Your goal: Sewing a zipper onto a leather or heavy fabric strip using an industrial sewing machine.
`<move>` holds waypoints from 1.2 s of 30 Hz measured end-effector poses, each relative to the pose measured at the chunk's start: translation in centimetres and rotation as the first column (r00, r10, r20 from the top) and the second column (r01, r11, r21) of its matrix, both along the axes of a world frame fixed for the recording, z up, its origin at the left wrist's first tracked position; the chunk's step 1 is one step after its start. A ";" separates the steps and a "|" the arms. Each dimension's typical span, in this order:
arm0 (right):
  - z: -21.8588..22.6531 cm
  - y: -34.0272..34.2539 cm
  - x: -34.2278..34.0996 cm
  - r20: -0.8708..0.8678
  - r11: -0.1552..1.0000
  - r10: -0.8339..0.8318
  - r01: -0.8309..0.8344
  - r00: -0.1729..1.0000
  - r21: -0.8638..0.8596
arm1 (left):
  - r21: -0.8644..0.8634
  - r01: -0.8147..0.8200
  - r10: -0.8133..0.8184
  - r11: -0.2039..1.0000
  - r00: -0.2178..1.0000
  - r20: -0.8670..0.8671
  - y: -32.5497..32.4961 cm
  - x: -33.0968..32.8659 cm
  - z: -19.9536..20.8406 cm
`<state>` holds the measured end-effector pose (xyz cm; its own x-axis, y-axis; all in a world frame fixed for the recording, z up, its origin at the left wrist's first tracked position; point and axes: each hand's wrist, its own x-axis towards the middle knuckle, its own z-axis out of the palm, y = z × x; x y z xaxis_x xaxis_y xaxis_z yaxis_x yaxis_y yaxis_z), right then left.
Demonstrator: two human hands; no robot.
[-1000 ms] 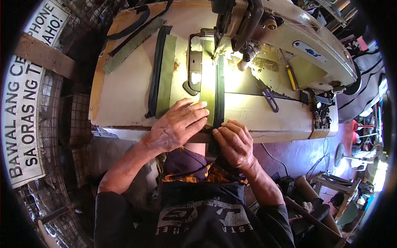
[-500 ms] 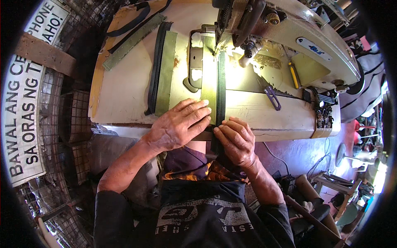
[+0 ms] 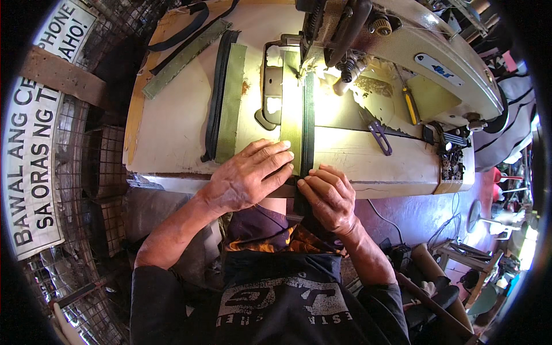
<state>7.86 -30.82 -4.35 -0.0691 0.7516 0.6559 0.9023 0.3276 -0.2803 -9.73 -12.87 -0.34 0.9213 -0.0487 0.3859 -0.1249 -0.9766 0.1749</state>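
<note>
A green fabric strip [image 3: 291, 109] and a black zipper tape [image 3: 309, 123] lie side by side, running from under the needle area of a sewing machine [image 3: 414, 34] to the table's front edge. My left hand [image 3: 250, 173] rests on the near end of the green strip, fingers stretched out and lying flat. On the right, my right hand [image 3: 329, 196] is closed, its thumb and curled fingers gripping the zipper tape at the table edge. Part of the tape hangs below that edge, partly hidden by the hand. Bright lamp light washes out the needle area.
Left of the work lie another black zipper tape [image 3: 217, 98], a green strip [image 3: 231, 103] and a further green strip [image 3: 184, 57]. A yellow-handled screwdriver [image 3: 410, 106] and a purple-handled tool [image 3: 379, 137] are under the machine arm. Wire mesh [image 3: 75, 149] stands at far left.
</note>
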 end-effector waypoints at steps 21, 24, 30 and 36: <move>4.8 -0.9 0.1 0.120 0.934 0.112 -0.063 0.987 -0.353 | 0.165 -0.104 0.103 0.981 0.995 0.020 4.7 6.0 1.0; 5.4 -0.9 0.3 0.114 0.921 0.121 -0.069 0.986 -0.384 | 0.087 -0.097 0.102 0.992 0.994 -0.050 4.0 5.5 1.1; 5.9 -0.3 1.0 0.181 0.889 0.183 -0.084 0.966 -0.451 | 0.003 -0.148 0.148 0.989 0.987 -0.062 4.1 5.2 1.4; 5.8 1.4 2.4 0.161 0.912 0.154 -0.077 0.975 -0.403 | -0.007 -0.159 0.158 0.987 0.987 -0.041 5.6 6.5 1.2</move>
